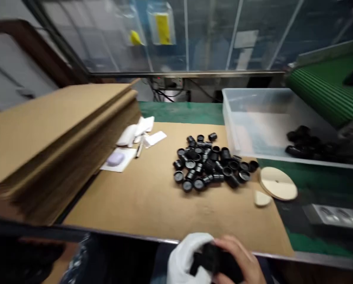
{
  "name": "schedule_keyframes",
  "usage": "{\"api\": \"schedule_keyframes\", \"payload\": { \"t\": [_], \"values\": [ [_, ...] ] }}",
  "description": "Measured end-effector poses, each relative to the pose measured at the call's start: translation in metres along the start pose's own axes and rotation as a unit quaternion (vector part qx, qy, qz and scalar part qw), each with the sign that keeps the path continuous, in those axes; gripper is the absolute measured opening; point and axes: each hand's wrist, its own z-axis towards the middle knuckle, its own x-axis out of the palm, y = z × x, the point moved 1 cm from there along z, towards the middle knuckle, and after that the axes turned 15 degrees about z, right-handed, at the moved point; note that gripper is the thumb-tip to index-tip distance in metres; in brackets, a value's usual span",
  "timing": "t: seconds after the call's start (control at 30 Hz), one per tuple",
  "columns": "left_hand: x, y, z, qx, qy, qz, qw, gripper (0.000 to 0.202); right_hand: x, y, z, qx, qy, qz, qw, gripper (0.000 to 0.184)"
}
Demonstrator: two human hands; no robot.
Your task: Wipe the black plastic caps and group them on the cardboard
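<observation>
A slip at the near edge is judged the chief hazard. A black, plastic-looking part (210,256) is held between the left hand (178,262), apparently covered by a white glove, and the bare right hand (243,256), on the wearer's side of the metal edging (152,238); if let go there, it could be lost below the green surface (188,112). Such a loss could be caused by slack in the white covering or by an uneven hold. A second risk is posed by the heap of short, black, cylindrical fittings (208,165), lying beyond both hands on the brown cardboard sheet (164,205): if knocked, rounded pieces could be rolled away.

Both hands are curled inward, the part being pinched from either side. It is rendered almost solid black by blur and shadow; its outline is irregular and partly covered by fingers, and whether one piece or several are held cannot be told. In the heap, by contrast, open round mouths, disc-like ends and faintly glossy rims are shown.
</observation>
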Motion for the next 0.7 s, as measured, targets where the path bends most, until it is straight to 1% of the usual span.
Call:
{"api": "schedule_keyframes", "payload": {
  "t": [0.07, 0.13, 0.23, 0.37, 0.43, 0.5, 0.53, 0.57, 0.6, 0.63, 0.67, 0.7],
  "values": [
    [0.003, 0.006, 0.001, -0.004, 0.004, -0.032, 0.999, 0.034, 0.001, 0.01, 0.013, 0.016, -0.041, 0.066, 0.997, 0.038],
    [0.003, 0.006, 0.004, -0.001, -0.003, -0.035, 0.999, 0.029, 0.0, 0.015, 0.024, 0.012, -0.056, 0.111, 0.992, 0.035],
    [-0.004, -0.002, 0.01, -0.008, -0.012, -0.01, 1.0, 0.025, -0.002, 0.016, 0.03, -0.004, -0.056, 0.154, 0.987, 0.032],
    [-0.021, -0.015, 0.009, -0.049, -0.032, -0.013, 0.998, 0.036, -0.002, 0.017, 0.028, -0.005, -0.055, 0.164, 0.985, 0.035],
    [-0.028, -0.02, 0.009, -0.055, -0.043, -0.015, 0.997, 0.039, -0.006, 0.018, 0.027, -0.008, -0.032, 0.147, 0.989, 0.036],
    [-0.033, -0.023, 0.012, -0.045, -0.079, 0.012, 0.996, 0.031, -0.019, 0.016, 0.027, -0.014, -0.003, 0.093, 0.996, 0.037],
    [-0.034, -0.024, 0.015, -0.032, -0.098, 0.033, 0.994, 0.024, -0.029, 0.012, 0.026, -0.007, -0.008, 0.049, 0.999, 0.034],
    [-0.034, -0.025, 0.02, -0.014, -0.114, 0.055, 0.992, 0.019, -0.041, 0.006, 0.026, 0.009, -0.035, -0.007, 0.999, 0.032],
    [-0.033, -0.025, 0.024, 0.006, -0.122, 0.077, 0.989, 0.019, -0.053, -0.002, 0.027, 0.03, -0.079, -0.071, 0.994, 0.03],
    [-0.031, -0.024, 0.029, 0.029, -0.124, 0.1, 0.987, 0.021, -0.066, -0.011, 0.027, 0.055, -0.131, -0.137, 0.98, 0.03],
    [-0.028, -0.023, 0.033, 0.053, -0.125, 0.123, 0.983, 0.024, -0.078, -0.021, 0.027, 0.072, -0.166, -0.2, 0.963, 0.033],
    [-0.025, -0.022, 0.037, 0.078, -0.127, 0.149, 0.977, 0.026, -0.087, -0.031, 0.027, 0.08, -0.18, -0.254, 0.947, 0.034]
  ]
}}
